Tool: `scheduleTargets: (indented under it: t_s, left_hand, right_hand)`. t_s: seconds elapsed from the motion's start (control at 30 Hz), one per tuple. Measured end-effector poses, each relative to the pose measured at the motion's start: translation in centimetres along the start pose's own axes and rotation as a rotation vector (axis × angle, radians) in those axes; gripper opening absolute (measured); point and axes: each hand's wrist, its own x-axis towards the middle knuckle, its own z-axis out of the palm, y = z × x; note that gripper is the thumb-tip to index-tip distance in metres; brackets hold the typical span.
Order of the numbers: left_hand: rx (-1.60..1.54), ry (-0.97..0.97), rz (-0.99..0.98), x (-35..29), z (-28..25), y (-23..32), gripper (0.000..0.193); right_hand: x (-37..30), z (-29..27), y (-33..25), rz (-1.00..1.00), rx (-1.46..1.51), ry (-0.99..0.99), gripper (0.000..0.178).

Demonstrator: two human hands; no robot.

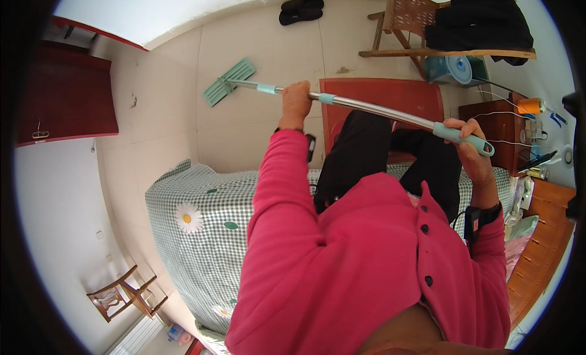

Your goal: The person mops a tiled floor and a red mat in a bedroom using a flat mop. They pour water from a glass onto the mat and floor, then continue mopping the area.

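The mop (390,114) slants down to the left, its flat green head (229,81) over the floor (241,138), contact unconfirmed; the left hand (296,100) is wrapped round the pole (360,106), the right hand (471,138) round the end handle (445,132). Sound practice, as judged: lay the head flat; press evenly, guiding with the left hand; steer clear of the slippers (301,15).

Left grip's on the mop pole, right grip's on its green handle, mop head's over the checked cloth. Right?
No: in the head view, the mop head is over the tiled floor, not the checked cloth. Left grip on the pole and right grip on the handle are correct.
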Motion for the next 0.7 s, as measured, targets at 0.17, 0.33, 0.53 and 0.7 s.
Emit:
scheduleTargets:
  t_s: [0.17, 0.33, 0.53, 0.7]
  left_hand:
    - [-0.072, 0.108, 0.089, -1.6, -3.5, 4.5, 0.02]
    - [-0.183, 0.005, 0.15, -3.7, -4.9, 9.3, 0.02]
    - [-0.292, -0.078, 0.246, -4.3, -5.9, 13.6, 0.028]
    - [-0.353, -0.107, 0.349, -2.8, -6.5, 17.5, 0.029]
  right_hand:
    - [-0.6, -3.7, -4.9, -0.21, 0.116, 0.119, 0.02]
    - [-4.9, -5.4, -5.8, -0.25, 0.183, 0.21, 0.033]
    - [-11.3, -5.6, -9.3, -0.338, -0.051, 0.155, 0.042]
    - [-14.9, -5.5, -12.0, -0.432, -0.267, 0.206, 0.042]
